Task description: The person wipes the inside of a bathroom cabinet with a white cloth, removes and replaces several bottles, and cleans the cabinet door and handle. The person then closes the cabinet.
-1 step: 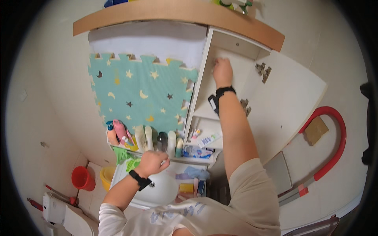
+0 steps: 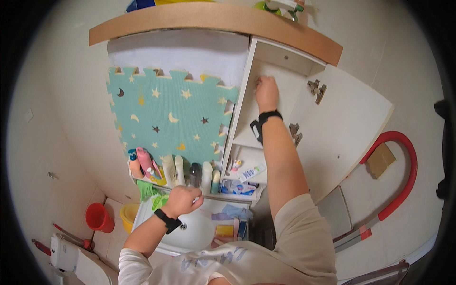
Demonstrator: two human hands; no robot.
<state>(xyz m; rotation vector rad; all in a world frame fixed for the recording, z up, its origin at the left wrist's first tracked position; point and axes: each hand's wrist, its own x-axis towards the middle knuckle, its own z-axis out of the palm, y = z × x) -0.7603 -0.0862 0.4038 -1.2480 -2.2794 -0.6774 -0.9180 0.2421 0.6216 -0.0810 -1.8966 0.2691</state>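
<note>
My right hand (image 2: 267, 94) reaches into the upper compartment of an open white cabinet (image 2: 299, 78), close to its left inner wall. Its fingers are curled together, and what they hold, if anything, is hidden. Lower down, my left hand (image 2: 182, 201) is closed in front of the shelf, above the white washbasin (image 2: 194, 228). Nothing I can name shows in its grip. Just behind it stand a dark bottle (image 2: 195, 175) and white bottles (image 2: 207, 177). Below my right hand, a toothpaste tube (image 2: 252, 173) and a small figure-shaped item (image 2: 236, 165) lie in a lower compartment.
The cabinet door (image 2: 346, 128) swings out to the right. A teal foam mat (image 2: 164, 114) with stars and moons covers the panel at left. A pink bottle (image 2: 144, 161) stands on the shelf. A red bucket (image 2: 99, 218) and yellow basin (image 2: 127, 216) sit at lower left.
The view has shifted slightly, so the cabinet sits a little lower. My right hand is slightly lower in the picture, still inside the upper compartment. My left hand stays closed above the basin.
</note>
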